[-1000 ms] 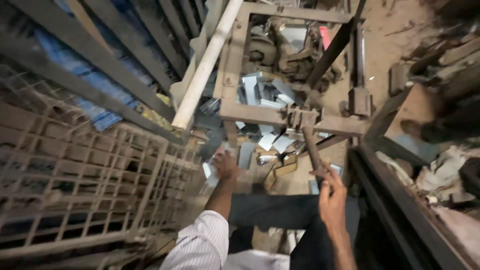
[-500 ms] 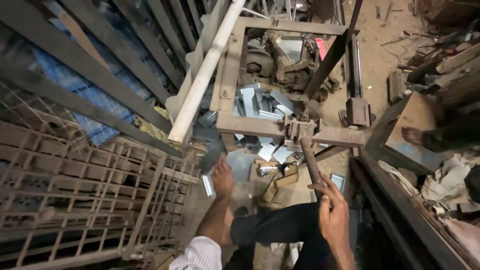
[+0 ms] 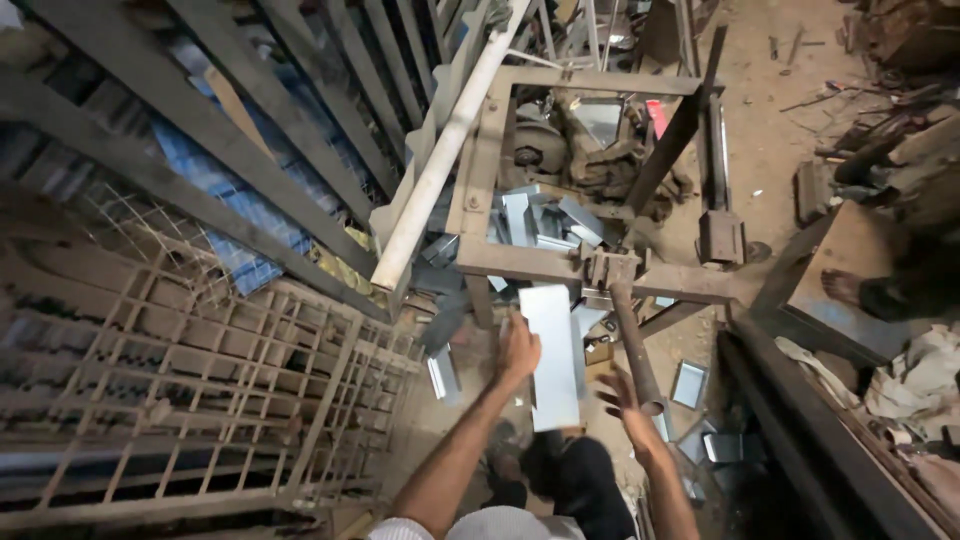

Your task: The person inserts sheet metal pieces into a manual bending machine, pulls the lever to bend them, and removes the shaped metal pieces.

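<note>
My left hand (image 3: 518, 350) grips the left edge of a long pale metal sheet (image 3: 552, 362) and holds it up below the rusty press frame (image 3: 520, 262). To the right of the sheet, my right hand (image 3: 622, 395) is free with its fingers spread. It is just left of the brown lever pipe (image 3: 634, 352) that slopes down from the frame and does not grip it. Several cut pale metal pieces (image 3: 540, 222) lie piled inside the frame.
A white pipe (image 3: 440, 160) leans across dark steel bars at the upper left. A rusty metal grille (image 3: 200, 390) fills the lower left. Small folded metal trays (image 3: 688, 384) lie on the dirt floor. Another person's foot (image 3: 845, 288) rests on a brown bench at the right.
My left hand has risen from the floor pieces holding a long metal sheet. My right hand has come off the lever pipe and spread its fingers.
</note>
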